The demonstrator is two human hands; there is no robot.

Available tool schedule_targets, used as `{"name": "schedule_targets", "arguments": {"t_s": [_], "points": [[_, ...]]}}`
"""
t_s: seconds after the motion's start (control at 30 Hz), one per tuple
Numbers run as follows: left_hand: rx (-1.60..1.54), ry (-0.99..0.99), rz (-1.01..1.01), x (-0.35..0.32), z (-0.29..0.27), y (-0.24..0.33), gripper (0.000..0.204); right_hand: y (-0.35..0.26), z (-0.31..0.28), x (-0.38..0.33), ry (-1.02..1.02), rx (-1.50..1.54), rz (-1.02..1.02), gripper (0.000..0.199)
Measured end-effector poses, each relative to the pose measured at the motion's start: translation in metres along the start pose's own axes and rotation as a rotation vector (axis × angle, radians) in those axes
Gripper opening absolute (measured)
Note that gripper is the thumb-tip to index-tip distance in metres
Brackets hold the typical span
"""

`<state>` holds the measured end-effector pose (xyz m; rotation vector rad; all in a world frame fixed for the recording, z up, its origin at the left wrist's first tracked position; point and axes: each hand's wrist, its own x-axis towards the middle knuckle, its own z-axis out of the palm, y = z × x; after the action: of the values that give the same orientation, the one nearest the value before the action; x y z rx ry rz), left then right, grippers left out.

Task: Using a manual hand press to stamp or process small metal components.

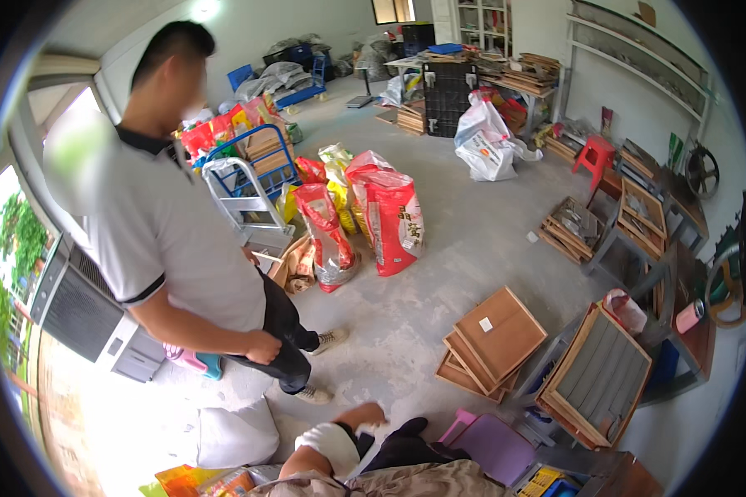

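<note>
Bare limb (369,414), lower centre: hand or foot unclear. Brown cloth (427,480), orange packet (186,480): cut by lower edge. Standing person (182,224): face blurred, partly hiding cooler (79,302).

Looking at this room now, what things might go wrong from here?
The framed wooden panels lie in an uneven, fanned-out stack on the floor, so the upper ones may slide if a foot catches them. The large red sack stands on the floor, not far from the co-worker; a bump might tip it. At right, the pink can seems to sit near the edge of a wooden bench, so a knock could send it down.
</note>
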<state>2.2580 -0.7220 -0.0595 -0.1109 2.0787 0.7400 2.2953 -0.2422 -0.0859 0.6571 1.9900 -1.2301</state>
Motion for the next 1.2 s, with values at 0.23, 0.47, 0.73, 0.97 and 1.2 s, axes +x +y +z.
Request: {"name": "schedule_targets", "arguments": {"t_s": [0.23, 0.47, 0.73, 0.97, 1.2], "points": [[-0.377, 0.209, -0.683, -0.039, 0.135, -0.081, 0.030, 0.006, -0.005, -0.012, -0.008, -0.005, -0.016, 0.041], [0.152, 0.295, -0.369, -0.013, 0.115, -0.115, 0.033, 0.039, -0.012, -0.031, 0.029, 0.082, 0.035, 0.039], [0.402, 0.339, 0.121, 0.069, 0.027, 0.043, 0.030, 0.077, 0.005, -0.059, 0.080, 0.204, 0.148, 0.038], [0.402, -0.149, 0.042, 0.089, 0.017, 0.118, 0.029, 0.078, 0.041, -0.060, 0.038, 0.265, 0.231, 0.036], [0.658, -0.689, -0.395, 0.128, 0.066, 0.073, 0.042, 0.083, 0.064, -0.049, -0.052, 0.266, 0.293, 0.035]]}}
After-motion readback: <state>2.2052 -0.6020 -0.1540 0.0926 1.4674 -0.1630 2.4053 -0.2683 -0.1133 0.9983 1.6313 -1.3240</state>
